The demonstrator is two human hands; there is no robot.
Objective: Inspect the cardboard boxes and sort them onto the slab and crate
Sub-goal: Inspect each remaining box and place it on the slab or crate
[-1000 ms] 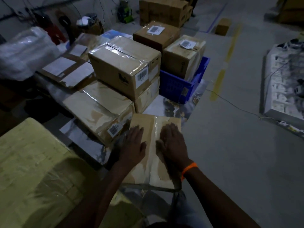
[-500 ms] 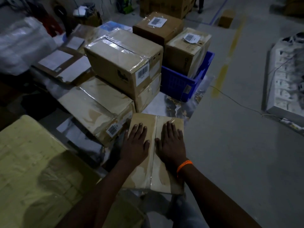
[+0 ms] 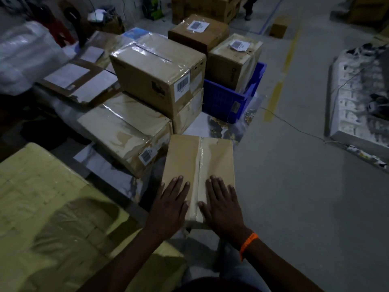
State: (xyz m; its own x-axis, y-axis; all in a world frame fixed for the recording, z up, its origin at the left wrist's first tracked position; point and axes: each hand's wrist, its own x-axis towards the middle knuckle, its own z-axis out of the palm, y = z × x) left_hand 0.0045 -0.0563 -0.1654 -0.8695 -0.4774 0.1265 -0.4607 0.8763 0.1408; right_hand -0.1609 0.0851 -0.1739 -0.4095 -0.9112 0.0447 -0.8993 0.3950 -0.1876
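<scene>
Cardboard is lying under both palms: the left hand [image 3: 170, 205] and the right hand [image 3: 223, 209], fingers straight and spread, are pressing flat on the near end of a small taped box [image 3: 200, 157], one on each side of its tape seam and gripping nothing, while that box is sitting at the near edge of the marbled slab [image 3: 221, 127]. One blue crate [image 3: 223, 102] is standing by the slab's far corner, holding one labelled box [image 3: 231, 62], with another labelled box [image 3: 197, 32] just behind. On the slab a large wrapped box [image 3: 155, 70] is resting on a lower box [image 3: 187, 116] and a dented box [image 3: 126, 127] is leaning beside them, making six boxes.
</scene>
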